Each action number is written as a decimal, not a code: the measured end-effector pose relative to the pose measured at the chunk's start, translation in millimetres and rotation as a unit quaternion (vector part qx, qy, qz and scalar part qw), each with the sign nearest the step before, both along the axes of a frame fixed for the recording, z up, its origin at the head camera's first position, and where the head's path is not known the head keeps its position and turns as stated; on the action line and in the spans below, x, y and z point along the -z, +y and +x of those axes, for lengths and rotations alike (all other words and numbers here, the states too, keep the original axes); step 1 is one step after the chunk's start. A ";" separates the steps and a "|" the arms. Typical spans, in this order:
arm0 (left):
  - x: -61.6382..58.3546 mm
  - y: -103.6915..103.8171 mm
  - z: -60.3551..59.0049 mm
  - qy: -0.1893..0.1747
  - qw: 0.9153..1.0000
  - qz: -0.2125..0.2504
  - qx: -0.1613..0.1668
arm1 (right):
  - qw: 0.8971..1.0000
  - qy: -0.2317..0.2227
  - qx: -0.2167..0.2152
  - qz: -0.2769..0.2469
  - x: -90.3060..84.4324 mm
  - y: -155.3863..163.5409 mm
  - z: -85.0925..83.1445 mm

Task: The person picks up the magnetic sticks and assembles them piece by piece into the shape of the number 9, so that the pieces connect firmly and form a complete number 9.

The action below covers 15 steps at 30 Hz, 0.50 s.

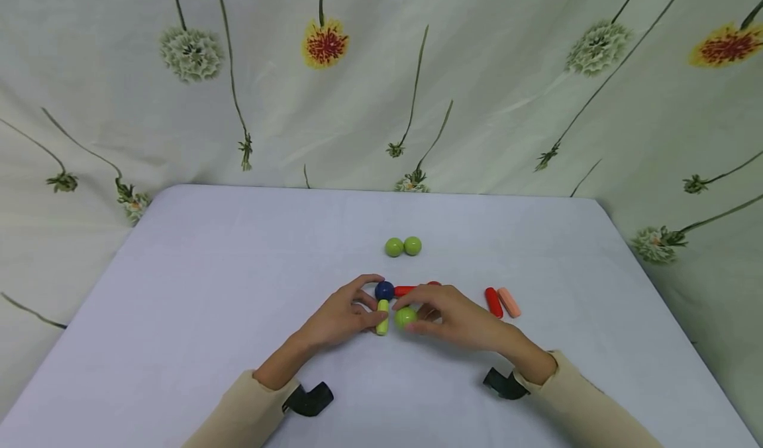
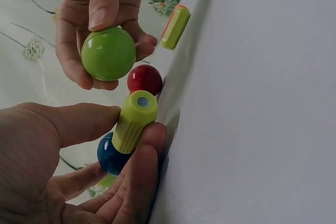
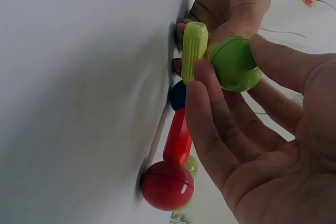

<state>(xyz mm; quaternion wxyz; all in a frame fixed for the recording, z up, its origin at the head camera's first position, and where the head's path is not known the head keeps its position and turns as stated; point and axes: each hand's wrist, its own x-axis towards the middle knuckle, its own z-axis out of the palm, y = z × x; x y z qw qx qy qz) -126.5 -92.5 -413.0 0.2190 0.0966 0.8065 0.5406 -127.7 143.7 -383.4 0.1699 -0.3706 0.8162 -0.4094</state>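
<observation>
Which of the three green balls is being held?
The green ball in the right hand, near the lime stick; the other two sit side by side farther back on the table.

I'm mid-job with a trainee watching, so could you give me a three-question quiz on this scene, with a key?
1. Which hand holds a green ball: A left, B right, C both?
2. True or false: the red rod at the blue ball has a green ball at its other end.
3. How many loose green balls lie beyond the hands in the head view?

Key: 1: B, the right hand. 2: False, a red ball. 3: Two.
</observation>
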 end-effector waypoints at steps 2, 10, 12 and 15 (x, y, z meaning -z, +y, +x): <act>0.0 0.4 -0.1 0.003 1.000 0.002 0.004 | 1.000 0.001 -0.004 0.005 1.8 -1.6 2.3; 1.8 -0.3 -0.6 0.010 1.000 -0.001 0.009 | 0.999 -0.021 -0.010 0.037 7.1 -9.4 10.0; 2.2 -0.2 -0.7 0.012 1.000 -0.005 0.010 | 0.999 -0.025 -0.012 0.037 8.1 -10.5 11.5; 2.4 0.5 -0.9 0.015 1.000 -0.014 0.009 | 0.999 -0.034 -0.013 0.038 9.4 -11.9 12.8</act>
